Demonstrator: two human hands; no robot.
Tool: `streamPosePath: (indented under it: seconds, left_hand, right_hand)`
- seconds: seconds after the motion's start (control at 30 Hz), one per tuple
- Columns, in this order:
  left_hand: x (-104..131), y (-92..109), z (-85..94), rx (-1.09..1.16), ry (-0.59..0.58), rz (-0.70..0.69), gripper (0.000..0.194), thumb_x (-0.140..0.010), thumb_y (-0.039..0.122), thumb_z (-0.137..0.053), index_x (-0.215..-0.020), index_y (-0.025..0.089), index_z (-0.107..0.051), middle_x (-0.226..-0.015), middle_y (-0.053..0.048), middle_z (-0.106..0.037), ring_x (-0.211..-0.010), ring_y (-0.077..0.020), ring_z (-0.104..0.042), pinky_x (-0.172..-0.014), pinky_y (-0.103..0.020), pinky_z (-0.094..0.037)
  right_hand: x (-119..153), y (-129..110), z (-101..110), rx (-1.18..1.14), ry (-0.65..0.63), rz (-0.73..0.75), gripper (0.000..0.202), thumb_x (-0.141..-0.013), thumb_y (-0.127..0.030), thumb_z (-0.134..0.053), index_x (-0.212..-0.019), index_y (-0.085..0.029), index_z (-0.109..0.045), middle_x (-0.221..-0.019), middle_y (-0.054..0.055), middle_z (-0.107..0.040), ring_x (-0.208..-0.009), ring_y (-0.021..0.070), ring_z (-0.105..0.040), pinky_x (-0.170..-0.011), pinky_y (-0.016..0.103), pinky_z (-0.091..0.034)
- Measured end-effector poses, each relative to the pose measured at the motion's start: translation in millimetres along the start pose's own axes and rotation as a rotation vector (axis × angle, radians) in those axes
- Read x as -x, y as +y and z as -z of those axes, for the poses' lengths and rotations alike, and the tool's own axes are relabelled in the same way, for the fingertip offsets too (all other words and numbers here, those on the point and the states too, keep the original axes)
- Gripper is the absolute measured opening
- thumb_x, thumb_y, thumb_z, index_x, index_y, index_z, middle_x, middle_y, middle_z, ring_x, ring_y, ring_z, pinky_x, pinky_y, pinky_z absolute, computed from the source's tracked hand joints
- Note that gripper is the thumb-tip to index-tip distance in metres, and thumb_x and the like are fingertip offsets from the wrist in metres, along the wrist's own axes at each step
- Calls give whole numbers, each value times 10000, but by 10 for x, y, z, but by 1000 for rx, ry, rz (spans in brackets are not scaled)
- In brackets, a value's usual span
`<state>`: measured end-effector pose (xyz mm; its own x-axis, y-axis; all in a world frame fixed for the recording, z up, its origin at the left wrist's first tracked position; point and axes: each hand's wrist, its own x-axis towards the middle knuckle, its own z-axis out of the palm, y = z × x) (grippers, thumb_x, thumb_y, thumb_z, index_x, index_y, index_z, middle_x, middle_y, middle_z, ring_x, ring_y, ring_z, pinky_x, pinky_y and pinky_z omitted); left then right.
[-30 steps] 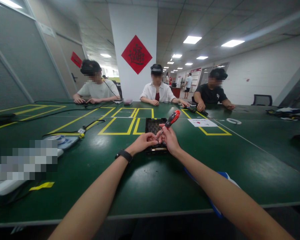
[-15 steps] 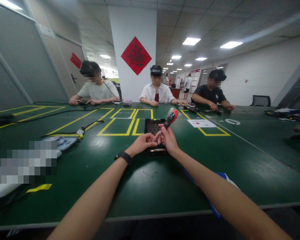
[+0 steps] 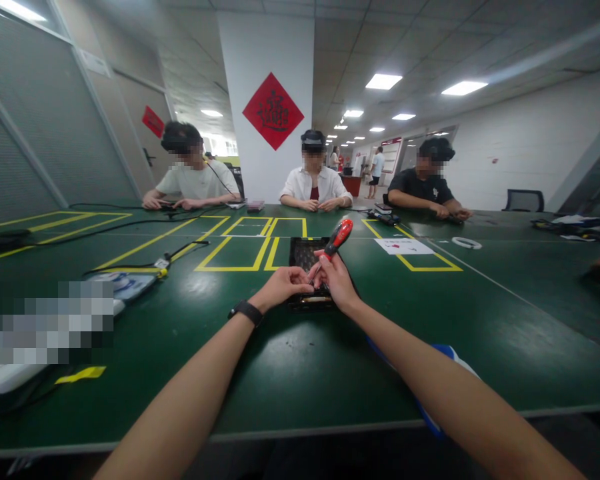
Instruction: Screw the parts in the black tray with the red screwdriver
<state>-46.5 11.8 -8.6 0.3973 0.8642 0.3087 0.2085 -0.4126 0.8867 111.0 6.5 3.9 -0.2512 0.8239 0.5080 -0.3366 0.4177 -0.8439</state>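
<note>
A screwdriver (image 3: 339, 237) with a red and black handle is gripped in my right hand (image 3: 338, 279), its handle tilted up to the right and its metal shaft pointing down to the left. My left hand (image 3: 286, 285) has its fingers pinched together near the shaft's lower end. Whether those fingers hold the shaft or a small part at its tip, I cannot make out. Beneath both hands an open black case (image 3: 303, 252) lies on the green table (image 3: 300, 373); my hands cover much of its inside.
Yellow tape outlines (image 3: 230, 269) mark the table. A printed sheet (image 3: 404, 247) and a white ring (image 3: 466, 243) lie to the right. Blue-and-white packaging (image 3: 445, 353) sits under my right forearm. Cables and a phone-like device (image 3: 125, 285) lie left. Several people sit across.
The screwdriver's handle has tilted slightly leftward in my right hand. My left hand stays nearly in place. Across the table, the middle person has drawn their hands together.
</note>
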Motion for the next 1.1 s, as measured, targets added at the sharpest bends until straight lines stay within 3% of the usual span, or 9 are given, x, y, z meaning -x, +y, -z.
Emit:
streamPosePath:
  seconds: [0.27, 0.4, 0.53, 0.63, 0.83, 0.93, 1.1]
  left_hand:
    - [-28, -23, 39, 77, -161, -10, 310, -735, 380, -595, -819, 86, -648, -753, -71, -660, -671, -127, -570, -661, -254, -427]
    - [-21, -5, 14, 118, -81, -33, 386, -656, 340, -683, -948, 109, -580, -786, -47, -641, -690, -119, -575, -679, -259, -445]
    - [-14, -14, -10, -12, 9, -36, 315, -609, 345, -711, -779, 114, -579, -655, 10, -581, -553, -70, -499, -557, -202, -399]
    - [-14, -24, -5, -8, -20, -13, 290, -637, 369, -685, -717, 110, -582, -636, 7, -582, -542, -71, -495, -538, -198, -381]
    - [-8, 1, 15, 140, -155, 16, 323, -706, 389, -625, -844, 97, -625, -765, -69, -660, -709, -142, -589, -686, -269, -446]
    - [-1, 12, 2, 123, -113, -2, 324, -675, 367, -661, -864, 108, -614, -756, -43, -643, -682, -120, -575, -661, -246, -439]
    - [-4, -15, -6, 29, -43, -8, 286, -624, 353, -702, -711, 113, -572, -633, 12, -573, -555, -71, -496, -546, -193, -381]
  right_hand:
    - [-35, 45, 54, -53, 12, -31, 280, -842, -406, -421, -1044, -212, -407, -629, -49, -582, -409, 68, -504, -423, 187, -405]
    - [-34, 54, 44, -60, 29, -16, 282, -836, -412, -432, -1033, -213, -398, -626, -52, -580, -402, 64, -497, -421, 184, -404]
    - [-24, 39, 24, -14, 39, 5, 268, -829, -408, -451, -1012, -219, -397, -640, -53, -587, -413, 56, -495, -427, 172, -395]
    - [-18, 20, 20, 17, 44, 0, 249, -828, -407, -454, -979, -217, -402, -639, -55, -590, -417, 52, -487, -434, 168, -393]
    - [-23, 32, 46, -20, 45, -41, 262, -827, -419, -444, -984, -210, -424, -630, -44, -586, -427, 54, -474, -400, 155, -340]
    - [-28, 55, 50, -37, 54, -23, 257, -829, -413, -446, -988, -211, -428, -630, -44, -585, -414, 50, -458, -412, 163, -351]
    - [-25, 48, 33, -40, 58, -12, 278, -817, -422, -462, -999, -215, -426, -618, -48, -582, -414, 54, -467, -418, 166, -359]
